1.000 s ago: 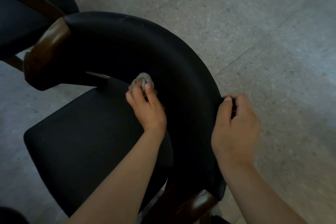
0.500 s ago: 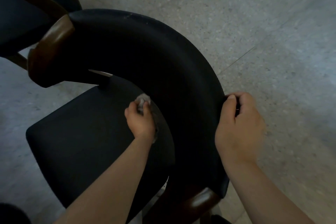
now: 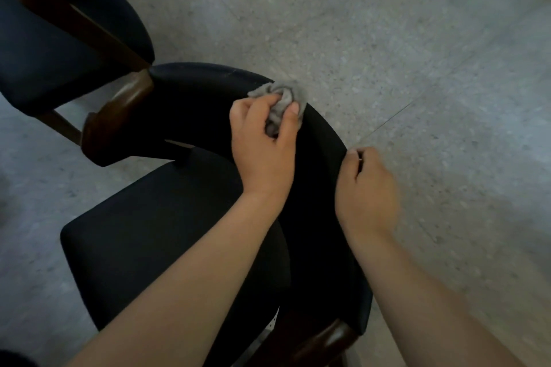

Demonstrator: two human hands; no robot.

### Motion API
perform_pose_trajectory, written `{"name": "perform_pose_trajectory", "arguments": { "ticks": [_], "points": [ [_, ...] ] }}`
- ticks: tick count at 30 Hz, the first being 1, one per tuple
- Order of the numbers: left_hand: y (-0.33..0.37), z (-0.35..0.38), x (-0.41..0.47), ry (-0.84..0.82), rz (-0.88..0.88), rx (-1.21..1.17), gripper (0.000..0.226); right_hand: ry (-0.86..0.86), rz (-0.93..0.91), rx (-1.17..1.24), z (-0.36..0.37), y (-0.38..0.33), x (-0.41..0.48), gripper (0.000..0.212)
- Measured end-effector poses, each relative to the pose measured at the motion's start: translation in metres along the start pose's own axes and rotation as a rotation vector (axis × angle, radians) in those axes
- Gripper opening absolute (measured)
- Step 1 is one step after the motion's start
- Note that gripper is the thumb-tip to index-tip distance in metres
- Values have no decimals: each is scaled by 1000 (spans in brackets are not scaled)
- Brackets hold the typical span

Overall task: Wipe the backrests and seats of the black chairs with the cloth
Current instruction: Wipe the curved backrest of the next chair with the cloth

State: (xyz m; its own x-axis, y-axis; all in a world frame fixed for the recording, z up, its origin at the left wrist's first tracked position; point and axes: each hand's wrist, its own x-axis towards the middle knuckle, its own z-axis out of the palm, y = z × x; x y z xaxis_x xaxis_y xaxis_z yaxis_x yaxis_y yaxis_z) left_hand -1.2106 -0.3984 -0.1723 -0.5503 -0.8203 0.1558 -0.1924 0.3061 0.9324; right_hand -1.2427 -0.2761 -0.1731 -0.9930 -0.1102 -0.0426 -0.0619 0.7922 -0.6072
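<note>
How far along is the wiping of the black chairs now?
Looks done: the lower inner face of the near backrest, rubbed a second ago. In hand: the left hand holds the grey cloth on the backrest's top edge, while the right hand grips its outer edge. Left: probably the seat and the second chair, which the cloth does not touch.

we find no text, label, brand, number or sign that can be read anywhere in this view.
</note>
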Motion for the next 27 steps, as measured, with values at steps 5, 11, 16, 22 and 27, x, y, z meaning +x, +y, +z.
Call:
{"name": "perform_pose_trajectory", "arguments": {
  "ticks": [5, 11, 16, 22, 27],
  "points": [
    [-1, 18, 16, -87, 201, 328, 25, 55, -24, -8, 7, 6, 0, 23],
    [-11, 5, 59, -81, 284, 507, 26, 71, -51, -43, 7, 4, -1, 19],
    [-14, 6, 47, -106, 249, 449, 39, 99, -57, -72, 8, 3, -1, 18],
    [-7, 19, 46, -153, 367, 541, 31, 104, -64, -97, 10, 4, -1, 20],
    [-6, 17, 52, -291, 488, 561, 29, 91, -70, -94, 10, 4, -1, 22]
  ]
}}
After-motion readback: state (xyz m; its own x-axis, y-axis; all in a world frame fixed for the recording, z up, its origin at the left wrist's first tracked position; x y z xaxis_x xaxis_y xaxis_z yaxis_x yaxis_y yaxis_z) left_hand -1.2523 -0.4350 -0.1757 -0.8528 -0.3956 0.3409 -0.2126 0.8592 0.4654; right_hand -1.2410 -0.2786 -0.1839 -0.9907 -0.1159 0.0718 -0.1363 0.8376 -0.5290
